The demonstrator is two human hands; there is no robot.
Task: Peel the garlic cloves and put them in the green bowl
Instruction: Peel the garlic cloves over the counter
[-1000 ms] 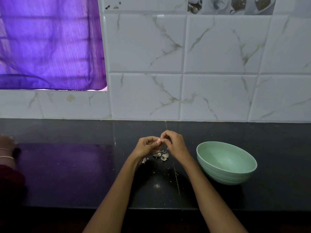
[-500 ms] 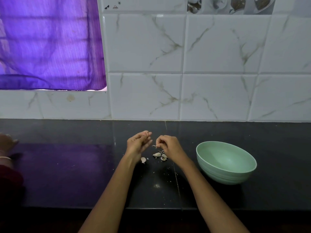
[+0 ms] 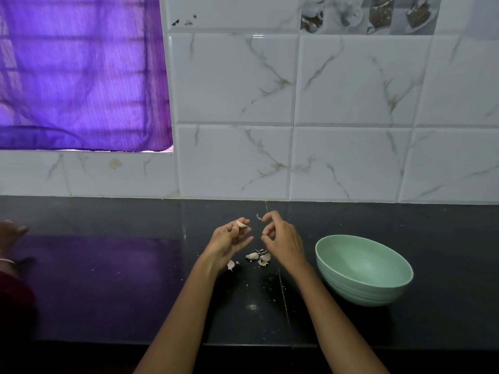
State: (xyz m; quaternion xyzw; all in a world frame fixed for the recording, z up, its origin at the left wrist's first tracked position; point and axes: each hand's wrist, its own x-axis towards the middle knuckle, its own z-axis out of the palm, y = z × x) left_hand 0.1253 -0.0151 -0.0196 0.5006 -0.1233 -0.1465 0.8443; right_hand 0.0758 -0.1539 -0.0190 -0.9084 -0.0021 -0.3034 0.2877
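Two hands: the left hand (image 3: 229,240) and right hand (image 3: 282,238) are hovering apart over the counter now, where a second ago they were working knuckle to knuckle on one clove
Counter: the black counter (image 3: 108,279) is carrying the bowl, the scraps and, at its far left edge, another person's hand (image 3: 10,230), which is resting flat there
Bowl: the green bowl (image 3: 397,290) is sitting to the right of the right hand, near but not touching, and no cloves are showing inside it from this angle
Left grip: the left fingers are curling round a garlic clove (image 3: 242,224), pinching it at the fingertips, pale and seemingly partly bared
Right grip: the right thumb and forefinger are pinching a thin strip of peel (image 3: 259,217), just torn away, and lifting it clear of the clove
Scraps: loose skins (image 3: 259,257) are lying on the counter between the wrists, with one more skin piece (image 3: 231,265) under the left hand
Meaning: one layer is coming off, so peeling is advancing; whether the clove is fully bare is too small to tell, and the drop into the bowl is not yet done
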